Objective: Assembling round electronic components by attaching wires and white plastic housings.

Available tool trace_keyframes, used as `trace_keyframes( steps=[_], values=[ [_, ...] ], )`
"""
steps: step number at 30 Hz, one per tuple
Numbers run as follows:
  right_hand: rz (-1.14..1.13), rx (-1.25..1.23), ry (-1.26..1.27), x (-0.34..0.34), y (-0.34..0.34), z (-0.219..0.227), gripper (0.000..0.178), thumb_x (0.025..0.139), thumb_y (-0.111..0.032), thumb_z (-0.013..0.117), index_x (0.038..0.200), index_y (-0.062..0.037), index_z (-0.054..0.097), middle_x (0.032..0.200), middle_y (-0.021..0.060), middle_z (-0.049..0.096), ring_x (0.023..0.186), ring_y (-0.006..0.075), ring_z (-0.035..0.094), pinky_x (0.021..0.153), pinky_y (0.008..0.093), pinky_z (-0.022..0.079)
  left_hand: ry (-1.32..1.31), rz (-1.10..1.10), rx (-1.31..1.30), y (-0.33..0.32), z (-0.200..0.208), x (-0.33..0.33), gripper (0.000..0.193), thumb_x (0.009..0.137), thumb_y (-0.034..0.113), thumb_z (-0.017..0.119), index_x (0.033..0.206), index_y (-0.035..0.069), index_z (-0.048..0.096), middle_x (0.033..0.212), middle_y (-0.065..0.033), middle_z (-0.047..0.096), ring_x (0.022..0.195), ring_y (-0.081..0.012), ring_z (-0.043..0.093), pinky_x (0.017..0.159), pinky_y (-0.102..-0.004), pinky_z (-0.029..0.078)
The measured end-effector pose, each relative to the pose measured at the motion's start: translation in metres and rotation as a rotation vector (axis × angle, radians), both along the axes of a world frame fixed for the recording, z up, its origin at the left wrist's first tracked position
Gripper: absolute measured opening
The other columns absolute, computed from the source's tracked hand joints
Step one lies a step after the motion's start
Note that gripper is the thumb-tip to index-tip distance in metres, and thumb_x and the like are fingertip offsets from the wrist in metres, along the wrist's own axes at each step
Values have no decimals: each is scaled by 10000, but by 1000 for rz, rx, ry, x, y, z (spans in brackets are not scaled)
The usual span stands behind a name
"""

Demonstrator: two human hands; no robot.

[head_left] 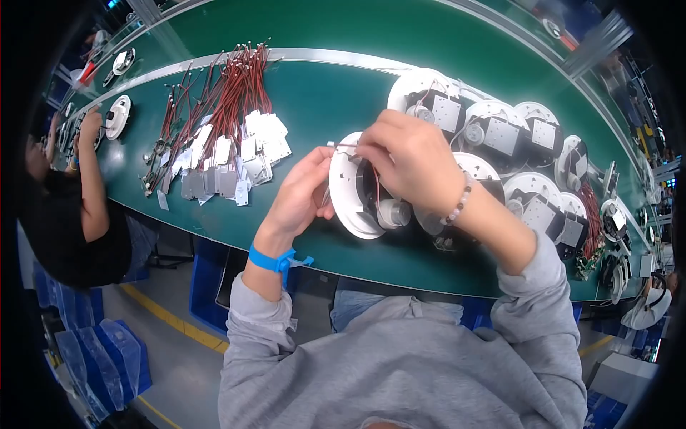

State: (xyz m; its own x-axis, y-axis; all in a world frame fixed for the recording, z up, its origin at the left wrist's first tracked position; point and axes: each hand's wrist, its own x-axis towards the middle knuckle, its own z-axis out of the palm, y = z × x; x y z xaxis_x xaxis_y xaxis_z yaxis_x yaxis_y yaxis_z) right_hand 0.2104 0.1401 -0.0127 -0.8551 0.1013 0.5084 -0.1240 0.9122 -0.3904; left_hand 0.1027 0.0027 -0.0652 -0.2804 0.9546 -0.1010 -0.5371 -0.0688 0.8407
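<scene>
My left hand (301,191) grips the rim of a white round housing (344,196), tilted up on its edge above the green table. Black parts and a small silver motor (394,214) sit on the housing's inner side. My right hand (413,154) pinches a thin reddish wire (347,146) at the top of the housing. The wire's white connector (331,144) is close to my left fingertips; whether they touch it I cannot tell. My right palm and fingers hide part of the housing.
Left of my hands lies a pile of red wires (239,89) with flat silver-white plates (221,161). Several similar round units (493,136) crowd the table at right. More red wires (593,222) lie beyond them. At far left a person (78,207) handles another round unit (118,118).
</scene>
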Motion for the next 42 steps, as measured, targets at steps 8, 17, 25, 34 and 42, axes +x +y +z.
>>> trace_keyframes(
  steps=[8, 17, 25, 34, 42],
  values=[
    [26, -61, -66, -11, 19, 16, 95, 656, -41, 571, 737, -8, 605, 637, 114, 565, 533, 235, 538, 512, 289, 435, 337, 338, -187, 4, -5, 7, 176, 866, 167, 389, 935, 8, 423, 708, -68, 543, 529, -69, 491, 442, -186, 372],
    [118, -296, -378, -24, 27, 13, 126, 633, -110, 560, 672, -6, 619, 596, 125, 577, 543, 235, 564, 563, 301, 461, 702, 540, -141, 11, -20, 3, 137, 841, 104, 408, 872, -21, 453, 734, -116, 574, 669, -113, 535, 591, -235, 409],
    [101, 28, -151, -17, 19, 4, 76, 651, -72, 584, 650, 4, 571, 586, 116, 545, 511, 244, 531, 487, 296, 423, 641, 551, -103, 13, -17, 8, 121, 848, 92, 394, 900, -11, 434, 676, -80, 568, 601, -71, 496, 537, -208, 385],
    [87, -78, -105, -14, 13, -3, 79, 646, -65, 603, 634, -5, 552, 593, 104, 545, 499, 236, 536, 471, 302, 421, 553, 525, -64, 13, -19, 11, 104, 851, 69, 380, 905, -9, 424, 665, -68, 564, 572, -47, 472, 497, -192, 361],
    [53, -28, -162, -22, 16, 0, 67, 639, -66, 597, 615, -11, 567, 591, 113, 538, 514, 251, 531, 477, 322, 417, 505, 481, -5, 19, -17, 5, 111, 857, 71, 383, 925, -9, 418, 698, -68, 574, 614, -53, 500, 534, -187, 393]
  ],
)
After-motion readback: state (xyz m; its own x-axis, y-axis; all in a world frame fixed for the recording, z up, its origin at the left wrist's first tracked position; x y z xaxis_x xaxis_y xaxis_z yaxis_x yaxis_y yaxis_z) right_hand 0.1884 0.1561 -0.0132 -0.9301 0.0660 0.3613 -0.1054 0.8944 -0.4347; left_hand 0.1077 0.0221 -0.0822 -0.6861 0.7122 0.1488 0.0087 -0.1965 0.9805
